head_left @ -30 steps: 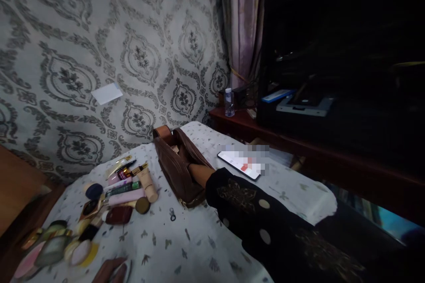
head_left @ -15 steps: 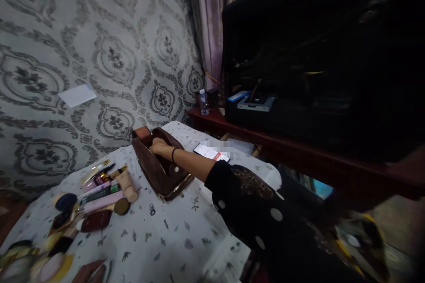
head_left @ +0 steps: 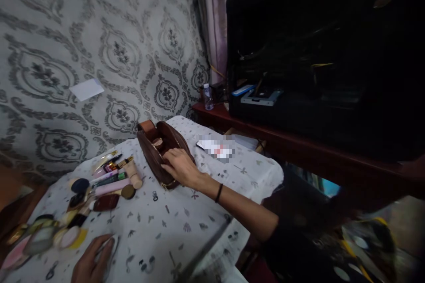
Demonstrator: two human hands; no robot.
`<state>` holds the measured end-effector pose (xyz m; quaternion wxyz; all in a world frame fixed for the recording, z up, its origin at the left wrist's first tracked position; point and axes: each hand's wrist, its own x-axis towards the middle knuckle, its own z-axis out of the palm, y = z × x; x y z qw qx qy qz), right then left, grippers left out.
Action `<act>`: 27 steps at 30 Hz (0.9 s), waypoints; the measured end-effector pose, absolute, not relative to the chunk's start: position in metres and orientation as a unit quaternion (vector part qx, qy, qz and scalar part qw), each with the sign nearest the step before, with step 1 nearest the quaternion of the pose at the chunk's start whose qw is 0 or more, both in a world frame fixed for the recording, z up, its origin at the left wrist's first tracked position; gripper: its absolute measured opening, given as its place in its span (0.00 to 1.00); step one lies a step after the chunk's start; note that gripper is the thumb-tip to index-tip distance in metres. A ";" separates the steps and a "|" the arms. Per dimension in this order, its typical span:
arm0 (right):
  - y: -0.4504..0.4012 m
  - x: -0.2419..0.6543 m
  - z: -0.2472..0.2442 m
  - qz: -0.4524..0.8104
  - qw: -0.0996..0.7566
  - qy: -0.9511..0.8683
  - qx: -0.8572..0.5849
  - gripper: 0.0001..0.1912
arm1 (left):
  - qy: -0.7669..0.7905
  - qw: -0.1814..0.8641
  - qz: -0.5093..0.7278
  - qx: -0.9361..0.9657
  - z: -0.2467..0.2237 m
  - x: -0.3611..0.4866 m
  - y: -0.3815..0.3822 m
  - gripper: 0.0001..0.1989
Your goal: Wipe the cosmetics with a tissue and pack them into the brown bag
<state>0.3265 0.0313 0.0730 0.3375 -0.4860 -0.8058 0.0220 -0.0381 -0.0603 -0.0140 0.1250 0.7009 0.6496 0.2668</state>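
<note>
One right hand [head_left: 182,168]: at bag [head_left: 150,155], apart from left hand [head_left: 90,261]; grips unclear
Bag: gaping, presumably for reach
Cosmetics [head_left: 113,188]: toward desk [head_left: 159,232]'s left edge, likely for view

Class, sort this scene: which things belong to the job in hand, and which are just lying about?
In the job: brown bag, right hand at its opening; probably the cosmetics, near the left hand.
Seemingly lying about: phone, plastic bottle.

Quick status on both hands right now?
Left hand: fingers curled against a pale-rimmed item; grip cannot be told.
Right hand: fingers bent at the brown bag; whether they grip its edge cannot be told.
</note>
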 end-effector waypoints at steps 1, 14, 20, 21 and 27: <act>0.033 0.326 0.068 0.019 0.351 -0.799 -0.488 0.09 | 0.649 0.125 0.272 0.700 -0.012 -0.036 -0.061 0.27; 0.052 0.321 0.053 0.044 0.408 -0.787 -0.461 0.15 | 0.647 0.123 0.308 0.686 -0.010 -0.024 -0.063 0.25; 0.053 0.323 0.054 0.053 0.401 -0.795 -0.453 0.12 | 0.643 0.138 0.315 0.685 0.000 -0.013 -0.070 0.21; 0.054 0.324 0.052 0.046 0.402 -0.794 -0.453 0.12 | 0.641 0.141 0.318 0.684 0.001 -0.011 -0.071 0.21; 0.049 0.320 0.047 -0.058 0.455 -0.773 -0.438 0.16 | 0.635 0.150 0.310 0.691 0.003 -0.012 -0.072 0.17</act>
